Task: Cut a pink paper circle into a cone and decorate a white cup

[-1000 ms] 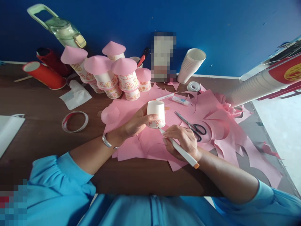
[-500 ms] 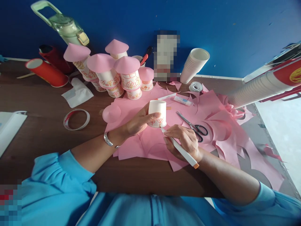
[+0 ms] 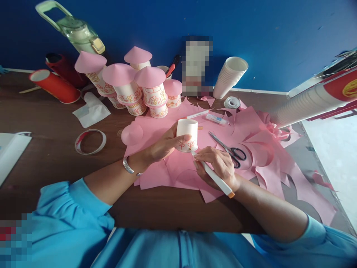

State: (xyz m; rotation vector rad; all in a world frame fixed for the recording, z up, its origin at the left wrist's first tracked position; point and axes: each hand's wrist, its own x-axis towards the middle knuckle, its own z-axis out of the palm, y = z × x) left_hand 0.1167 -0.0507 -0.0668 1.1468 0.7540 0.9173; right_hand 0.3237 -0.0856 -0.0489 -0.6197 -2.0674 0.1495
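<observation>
Cup (image 3: 187, 134) turned slightly; left hand (image 3: 163, 145) fingers grip it, right hand (image 3: 219, 165) fingers pinch marker (image 3: 213, 175).

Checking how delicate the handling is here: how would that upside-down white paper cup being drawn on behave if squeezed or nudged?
The paper cup probably dents easily: its thin wall is held only lightly by the left hand. It looks very light, so the marker tip in the right hand could push it. Released on its side, it would likely roll.

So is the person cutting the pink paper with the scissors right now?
No, the scissors lie untouched on the pink paper, while the right hand holds a marker against the cup.
</observation>
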